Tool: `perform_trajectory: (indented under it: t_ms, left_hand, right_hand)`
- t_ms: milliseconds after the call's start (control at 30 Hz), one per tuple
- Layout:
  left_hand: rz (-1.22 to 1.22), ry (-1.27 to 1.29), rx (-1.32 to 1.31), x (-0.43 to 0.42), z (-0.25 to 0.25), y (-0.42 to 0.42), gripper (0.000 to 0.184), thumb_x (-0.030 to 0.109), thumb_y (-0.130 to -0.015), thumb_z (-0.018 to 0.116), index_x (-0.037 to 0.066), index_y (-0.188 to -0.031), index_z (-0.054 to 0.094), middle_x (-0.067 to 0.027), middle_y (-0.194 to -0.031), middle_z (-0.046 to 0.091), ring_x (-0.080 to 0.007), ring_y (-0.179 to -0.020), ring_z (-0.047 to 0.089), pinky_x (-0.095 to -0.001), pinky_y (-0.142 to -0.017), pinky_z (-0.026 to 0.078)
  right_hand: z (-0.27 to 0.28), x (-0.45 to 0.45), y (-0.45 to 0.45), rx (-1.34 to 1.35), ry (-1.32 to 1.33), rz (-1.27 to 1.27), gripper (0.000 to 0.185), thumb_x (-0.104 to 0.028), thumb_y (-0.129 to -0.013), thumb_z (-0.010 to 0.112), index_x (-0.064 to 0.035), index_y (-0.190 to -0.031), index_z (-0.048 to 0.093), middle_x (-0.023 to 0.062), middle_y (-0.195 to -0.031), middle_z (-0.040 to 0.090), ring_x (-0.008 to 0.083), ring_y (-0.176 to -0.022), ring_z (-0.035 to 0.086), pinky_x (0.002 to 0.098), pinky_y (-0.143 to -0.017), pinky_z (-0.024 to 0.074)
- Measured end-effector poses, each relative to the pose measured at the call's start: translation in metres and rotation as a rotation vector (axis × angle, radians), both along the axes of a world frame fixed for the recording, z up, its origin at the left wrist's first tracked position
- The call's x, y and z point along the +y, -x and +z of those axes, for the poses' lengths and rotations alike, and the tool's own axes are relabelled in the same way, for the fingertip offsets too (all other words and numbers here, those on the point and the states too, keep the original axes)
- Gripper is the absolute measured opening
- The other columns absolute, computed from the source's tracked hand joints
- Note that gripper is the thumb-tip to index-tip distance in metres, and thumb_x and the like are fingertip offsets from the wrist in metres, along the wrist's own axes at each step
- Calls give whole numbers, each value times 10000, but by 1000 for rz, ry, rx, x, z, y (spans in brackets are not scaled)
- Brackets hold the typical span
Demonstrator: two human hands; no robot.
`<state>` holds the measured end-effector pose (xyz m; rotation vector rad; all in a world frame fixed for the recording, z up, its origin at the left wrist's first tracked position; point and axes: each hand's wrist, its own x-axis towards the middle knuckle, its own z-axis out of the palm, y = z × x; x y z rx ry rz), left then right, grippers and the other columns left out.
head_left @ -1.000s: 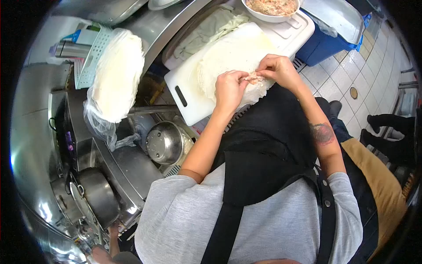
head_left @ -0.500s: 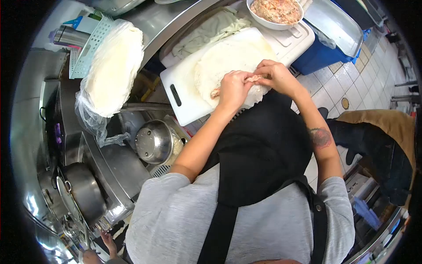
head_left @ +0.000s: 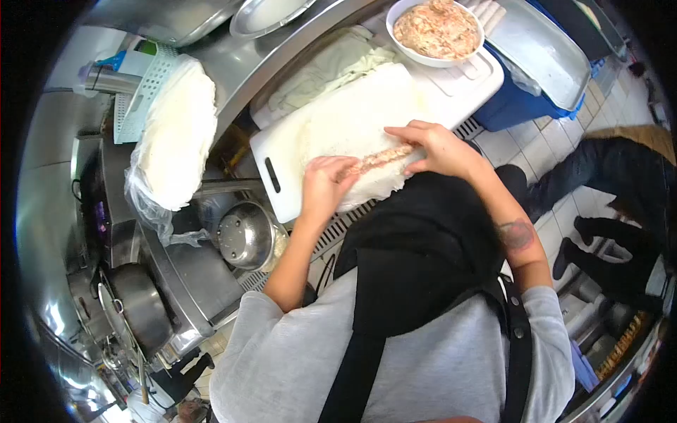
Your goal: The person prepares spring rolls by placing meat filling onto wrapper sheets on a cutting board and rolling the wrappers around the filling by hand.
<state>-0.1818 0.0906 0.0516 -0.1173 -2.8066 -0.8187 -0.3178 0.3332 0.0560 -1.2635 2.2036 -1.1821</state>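
A stack of thin round pale wrappers (head_left: 352, 106) lies on the white cutting board (head_left: 283, 199). Across its near part runs a strip of pinkish minced filling (head_left: 381, 159). My left hand (head_left: 326, 185) has its fingertips closed round the strip's left end. At the right end, my right hand (head_left: 441, 149) is open, with thumb and forefinger apart on either side of the filling. A white bowl (head_left: 395, 44) beyond the board holds a heap of the same orange-pink mixture (head_left: 438, 29).
Pale rolls (head_left: 488, 13) lie beside the bowl. A metal tray (head_left: 541, 49) rests over a blue bin (head_left: 504, 106) at right. More pale sheets in plastic (head_left: 176, 134) are at left, above a steel pot (head_left: 243, 236). Another person's dark-clothed legs (head_left: 589, 169) are at right.
My hands have moved apart, the left one leftward along the wrapper. The filling between them now shows as a longer strip. My right hand's fingers have spread. The view has shifted slightly.
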Motion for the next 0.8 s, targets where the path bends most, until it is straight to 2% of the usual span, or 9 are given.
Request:
perform_trajectory:
  t_ms: [33,133,167,300,367,467,567,733,800]
  left_hand:
    - [28,-43,-41,-3,-1,-6,278,70,-711,820,54,-983,764,-108,-948,738,-233,-857,695,-323,-767,558]
    - [96,-216,-84,-4,-3,-8,273,77,-744,817,47,-1009,762,-120,-977,738,-208,-870,700,-319,-732,581]
    - [114,-225,-110,-3,-3,-11,272,76,-749,815,48,-1014,762,-123,-987,737,-214,-879,701,-323,-750,580]
    - [131,-248,-136,-1,1,-15,313,57,-765,798,41,-1074,748,-134,-1050,734,-220,-954,698,-329,-851,560]
    - [131,-327,-124,-5,2,-21,382,66,-762,805,28,-1133,722,-144,-1093,728,-218,-999,693,-325,-895,543]
    - [168,-565,-93,-15,-14,-28,523,94,-776,816,-9,-1259,643,-149,-1173,712,-190,-1085,670,-319,-969,505]
    - [175,-661,-77,-20,-28,-28,493,67,-792,798,-12,-1254,647,-138,-1162,717,-188,-1086,669,-324,-977,502]
    - [187,-627,-59,-17,-20,-30,396,40,-848,736,-12,-1233,653,-130,-1144,723,-183,-1094,665,-318,-980,503]
    - [204,-717,-55,-16,-25,-31,363,36,-878,701,-23,-1232,649,-133,-1139,723,-183,-1091,665,-319,-978,504]
  right_hand:
    - [8,3,2,-33,-62,25,556,-102,-664,854,-32,-1187,677,108,-1041,653,273,-961,639,368,-880,514]
    - [20,10,29,207,137,-82,402,-165,-762,802,-17,-1116,682,167,-1062,666,328,-1015,642,394,-906,506]
    - [27,17,37,237,120,-265,324,-195,-819,762,-16,-1078,685,160,-1081,673,333,-1040,638,398,-923,501]
    - [33,29,101,714,36,-569,318,-157,-791,763,-43,-1079,690,154,-1138,664,346,-1036,646,399,-886,523]
    - [29,44,124,678,-156,-445,286,-152,-792,751,-47,-1053,696,143,-1101,676,340,-993,659,407,-862,533]
    - [20,55,140,654,-178,-419,236,-141,-795,739,-47,-1008,703,129,-1038,693,331,-930,674,410,-824,545]
    - [16,60,150,697,-91,-295,189,-125,-801,727,-40,-968,705,120,-952,705,320,-881,685,404,-787,552]
    - [26,58,165,600,-198,-146,164,-92,-817,721,-26,-966,699,130,-949,705,283,-854,700,364,-762,552]
    - [33,57,165,582,-209,-126,153,-88,-816,723,-19,-950,696,127,-928,706,269,-834,701,347,-746,550]
